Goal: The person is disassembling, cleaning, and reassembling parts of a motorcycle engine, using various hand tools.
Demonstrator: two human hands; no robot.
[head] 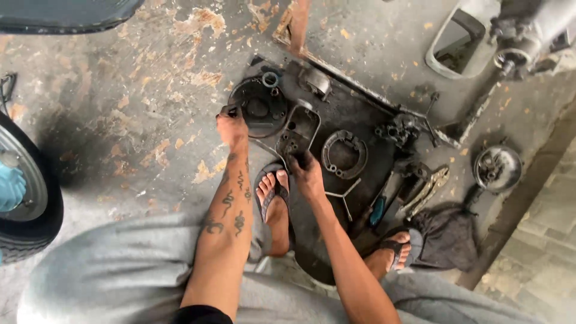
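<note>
Soft, even daylight falls across the stained, flaking concrete floor (138, 108), brightest beside the black rubber tyre (27, 204), which casts a broad dim shadow. No glare. Wide-angle bending shows toward the edges; focus slightly soft throughout.

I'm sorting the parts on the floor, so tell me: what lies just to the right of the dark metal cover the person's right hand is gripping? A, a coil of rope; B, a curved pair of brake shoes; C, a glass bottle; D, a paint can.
B: the curved brake shoes lie on the dark sheet just right of the metal cover gripped by the right hand.
</note>
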